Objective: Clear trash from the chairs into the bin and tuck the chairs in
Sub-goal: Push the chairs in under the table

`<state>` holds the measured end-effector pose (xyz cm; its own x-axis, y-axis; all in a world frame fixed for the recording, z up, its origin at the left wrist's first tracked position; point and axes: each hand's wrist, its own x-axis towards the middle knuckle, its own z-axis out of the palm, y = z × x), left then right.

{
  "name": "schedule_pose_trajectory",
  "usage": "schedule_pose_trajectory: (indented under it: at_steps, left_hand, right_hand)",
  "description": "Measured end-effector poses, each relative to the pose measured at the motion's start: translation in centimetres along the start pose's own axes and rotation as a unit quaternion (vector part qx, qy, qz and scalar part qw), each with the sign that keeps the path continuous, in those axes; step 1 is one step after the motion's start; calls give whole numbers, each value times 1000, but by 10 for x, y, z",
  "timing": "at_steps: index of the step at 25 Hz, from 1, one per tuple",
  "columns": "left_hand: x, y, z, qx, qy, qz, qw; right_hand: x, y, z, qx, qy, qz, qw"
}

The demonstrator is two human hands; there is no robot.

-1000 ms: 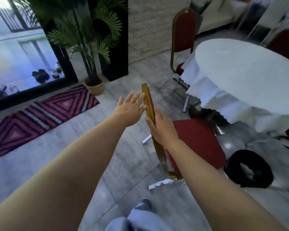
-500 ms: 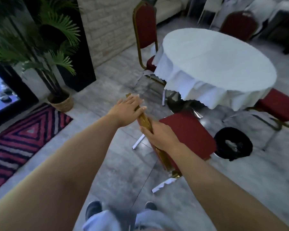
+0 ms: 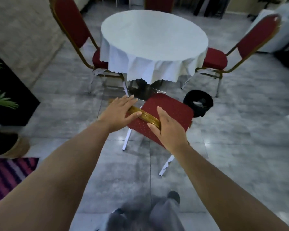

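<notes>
A red chair with a gold frame (image 3: 170, 107) stands in front of me, its seat pointing at the round table with a white cloth (image 3: 153, 39). My left hand (image 3: 118, 112) lies flat on the left end of the gold top rail (image 3: 145, 115), fingers straight. At the rail's right end, my right hand (image 3: 168, 129) rests with its fingers extended too. A black bin (image 3: 198, 105) with some pale trash inside stands on the floor just right of the seat. The seat shows no trash.
Two more red chairs sit at the table, one on the left (image 3: 70, 22) and one on the right (image 3: 257, 35). A potted plant (image 3: 7, 145) and a striped rug (image 3: 7, 177) lie at my left. Grey tiled floor surrounds the chair.
I have come round behind the chair, which now faces the table. My left hand has come down onto the top rail, and my right hand has shifted to the rail's right end.
</notes>
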<state>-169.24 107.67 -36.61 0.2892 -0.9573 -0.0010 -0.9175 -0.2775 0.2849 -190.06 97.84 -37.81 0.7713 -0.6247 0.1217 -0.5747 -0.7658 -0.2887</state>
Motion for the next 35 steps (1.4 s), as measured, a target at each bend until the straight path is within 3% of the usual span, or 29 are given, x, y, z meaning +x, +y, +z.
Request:
schedule_pose_trajectory:
  at_steps: [5, 13, 24, 28, 35]
  left_hand:
    - [4, -12, 7, 12, 32, 55, 998]
    - [1, -1, 8, 18, 82, 9, 996]
    - [-6, 20, 13, 48, 61, -15, 997]
    - [-31, 57, 26, 70, 99, -38, 992]
    - [-57, 138, 54, 68, 90, -109, 988]
  right_hand:
    - [0, 1, 19, -108, 112, -3, 988]
    - [2, 4, 28, -127, 187, -13, 974]
    - [-10, 21, 16, -100, 127, -26, 987]
    - [-31, 46, 2, -104, 90, -49, 989]
    - [-68, 102, -28, -116, 7, -65, 991]
